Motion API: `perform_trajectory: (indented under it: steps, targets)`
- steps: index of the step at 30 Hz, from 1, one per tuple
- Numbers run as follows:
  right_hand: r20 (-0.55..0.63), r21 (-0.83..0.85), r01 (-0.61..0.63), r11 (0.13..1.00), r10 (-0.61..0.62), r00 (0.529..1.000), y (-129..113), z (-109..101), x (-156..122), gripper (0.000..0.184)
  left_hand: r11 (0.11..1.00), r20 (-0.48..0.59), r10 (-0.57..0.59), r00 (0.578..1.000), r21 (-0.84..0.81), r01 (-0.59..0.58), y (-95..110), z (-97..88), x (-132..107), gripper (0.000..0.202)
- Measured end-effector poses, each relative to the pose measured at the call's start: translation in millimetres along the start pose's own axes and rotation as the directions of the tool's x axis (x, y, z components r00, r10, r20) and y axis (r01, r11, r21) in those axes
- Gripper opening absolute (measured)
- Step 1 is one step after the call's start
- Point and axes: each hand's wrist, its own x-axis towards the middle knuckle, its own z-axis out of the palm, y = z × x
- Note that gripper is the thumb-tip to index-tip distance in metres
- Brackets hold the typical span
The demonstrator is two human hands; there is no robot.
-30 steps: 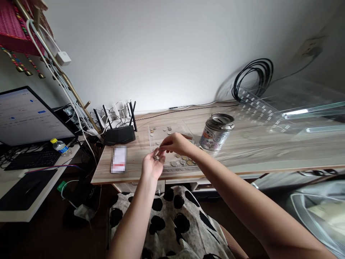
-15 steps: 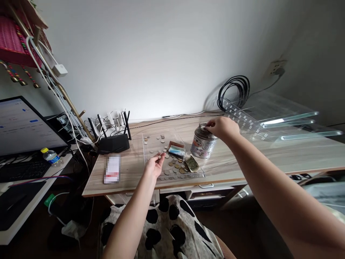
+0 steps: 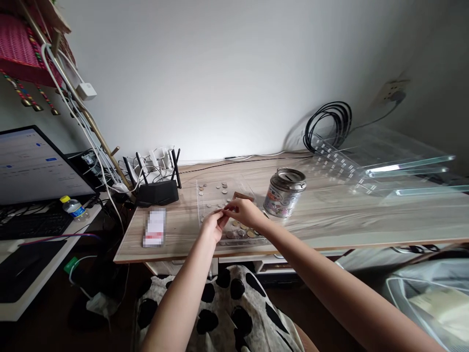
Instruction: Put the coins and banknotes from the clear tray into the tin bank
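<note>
Over a clear acrylic tray (image 3: pixel 200 195), my left hand (image 3: pixel 213 226) and my right hand (image 3: pixel 245 212) meet at the fingertips. The left hand's fingers are closed, seemingly around a coin, only a sliver of which shows. With thumb and fingers pinched, my right hand reaches the left fingertips; what is between them is hidden. Scattered silver and gold coins (image 3: pixel 250 233) lie in the tray. A brown banknote (image 3: pixel 244 196) is partly covered by my right hand. To the right stands a metal tin coin bank (image 3: pixel 285 193), its slotted lid on and a floral label round its side.
A black router (image 3: pixel 157 193) with upright antennas stands at the back left, above a blurred-out phone-shaped object (image 3: pixel 154 227). Clear acrylic shelves (image 3: pixel 399 161) and a coil of black cable (image 3: pixel 328 124) are at right. A laptop (image 3: pixel 40 171) and bottle (image 3: pixel 74 209) sit far left.
My right hand has left the tin's lid and moved left and down to my left hand's fingertips. My left hand stays over the tray. The view has shifted slightly.
</note>
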Motion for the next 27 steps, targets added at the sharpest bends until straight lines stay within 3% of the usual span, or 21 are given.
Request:
perform_trajectory:
  steps: [4,6,11,15,19,22,23,25,27]
  targets:
    - [0.140,0.188,-0.057,0.980,0.030,0.990,12,14,11,0.026,0.999,-0.019,0.014,1.000,0.042,-0.013,0,0.9,-2,0.012]
    - [0.149,0.203,-0.070,0.977,0.040,0.988,15,14,10,0.026,0.999,-0.006,0.001,1.000,0.055,0.000,0,1.7,-3,0.008]
    - [0.005,0.111,-0.102,0.989,0.102,0.995,9,18,1,0.025,0.995,-0.087,-0.093,0.992,0.024,0.095,2,2.9,0,0.015]
    - [0.020,0.092,-0.021,0.996,0.019,1.000,4,18,1,0.023,0.993,-0.124,-0.100,0.987,0.051,0.107,3,3.5,0,0.010]
    - [0.020,0.137,-0.034,0.990,0.032,0.999,-3,20,3,0.020,0.990,-0.026,-0.098,0.995,0.101,0.100,3,3.1,-2,0.012]
    - [-0.115,0.154,-0.070,0.986,0.088,0.990,-8,6,0,0.020,0.982,0.023,-0.155,0.988,0.117,0.151,3,0.2,-2,0.022]
    - [-0.198,0.135,-0.082,0.987,0.108,0.974,-6,-5,-2,0.021,0.981,0.019,-0.161,0.987,0.112,0.158,3,-1.1,-1,0.023]
    - [-0.416,0.057,-0.164,0.985,0.173,0.893,5,-36,-5,0.026,0.985,0.007,-0.143,0.990,0.094,0.142,4,-3.4,-1,0.020]
    - [-0.625,-0.032,-0.359,0.933,0.261,0.736,29,-71,-6,0.029,0.992,0.006,-0.101,0.995,0.078,0.100,4,-4.4,-1,0.017]
